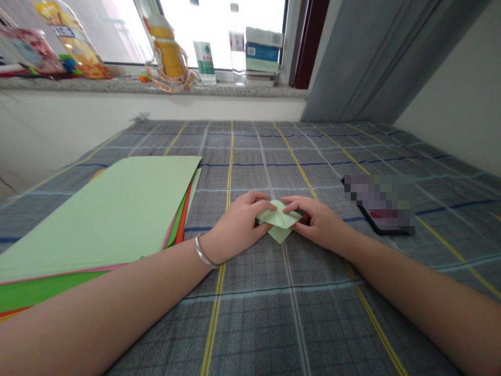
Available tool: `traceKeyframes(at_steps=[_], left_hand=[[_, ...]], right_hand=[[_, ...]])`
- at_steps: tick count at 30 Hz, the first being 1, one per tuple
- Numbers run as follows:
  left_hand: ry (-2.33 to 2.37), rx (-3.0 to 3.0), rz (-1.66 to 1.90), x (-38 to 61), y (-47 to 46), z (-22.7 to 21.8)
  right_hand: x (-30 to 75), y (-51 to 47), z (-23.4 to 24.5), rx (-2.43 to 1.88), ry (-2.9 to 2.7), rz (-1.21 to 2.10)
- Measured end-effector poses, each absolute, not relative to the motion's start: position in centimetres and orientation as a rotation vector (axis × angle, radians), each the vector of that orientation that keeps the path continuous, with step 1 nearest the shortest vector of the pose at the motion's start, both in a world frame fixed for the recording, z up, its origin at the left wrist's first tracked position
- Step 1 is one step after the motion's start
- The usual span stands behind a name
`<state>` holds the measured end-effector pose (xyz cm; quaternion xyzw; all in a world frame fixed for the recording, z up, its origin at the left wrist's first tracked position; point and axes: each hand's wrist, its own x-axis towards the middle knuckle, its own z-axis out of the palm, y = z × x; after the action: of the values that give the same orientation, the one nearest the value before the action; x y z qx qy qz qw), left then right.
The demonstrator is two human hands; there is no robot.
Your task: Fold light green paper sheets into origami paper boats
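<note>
A small piece of folded light green paper (279,234) is held between both hands, over the middle of the plaid cloth. Its upper layer is creased and spread sideways, and a pointed corner shows below. My left hand (247,218), with a silver bangle at the wrist, grips the paper's left side between thumb and fingers. On the right side, my right hand (313,216) pinches it the same way, its index fingertip on the upper layer. The fingertips under the paper are partly hidden.
A stack of coloured paper sheets (129,203), light green on top, lies at the left. To the right rests a phone (385,230), partly blurred out. Beyond the plaid cloth (250,324), a windowsill (230,90) carries a yellow bottle (168,55), a tube (204,61) and boxes (263,55).
</note>
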<state>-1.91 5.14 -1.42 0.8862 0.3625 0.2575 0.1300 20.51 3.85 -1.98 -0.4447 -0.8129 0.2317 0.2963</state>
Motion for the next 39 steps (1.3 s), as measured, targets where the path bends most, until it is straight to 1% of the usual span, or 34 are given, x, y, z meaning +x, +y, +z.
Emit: traceKeyframes(at_steps=[5, 12, 20, 25, 27, 30, 33, 36, 39], left_hand=[[1.001, 2.703, 0.678, -2.0, 5.0, -1.1], [1.144, 2.631, 0.68, -1.9, 5.3, -1.1], [1.121, 2.644, 0.639, -2.1, 5.4, -1.0], [1.006, 2.545, 0.669, -2.1, 5.5, -1.0], [0.901, 2.499, 0.718, -2.1, 5.4, -0.9], [0.832, 2.393, 0.815, -1.9, 5.0, -0.7], [0.944, 2.255, 0.962, -1.6, 4.7, -0.6], [0.98, 2.258, 1.15, -1.4, 4.8, -0.6], [0.884, 2.344, 1.301, -1.5, 5.1, -0.5]], right_hand=[[20.5, 3.7, -1.8, -1.124, -2.218, 0.491], [20.5, 3.6, -1.5, -1.15, -2.116, 0.533], [20.5, 3.7, -1.8, -1.107, -1.958, 0.795], [19.8, 3.7, -2.4, -1.129, -1.574, 1.241], [19.6, 3.8, -2.4, -1.143, -1.454, 1.285], [19.6, 3.9, -2.2, -1.123, -1.333, 1.202], [19.4, 3.9, -1.8, -1.052, -1.304, 1.095], [19.2, 3.4, -1.3, -0.997, -1.39, 0.927], [19.2, 2.7, -0.8, -1.007, -1.583, 0.664]])
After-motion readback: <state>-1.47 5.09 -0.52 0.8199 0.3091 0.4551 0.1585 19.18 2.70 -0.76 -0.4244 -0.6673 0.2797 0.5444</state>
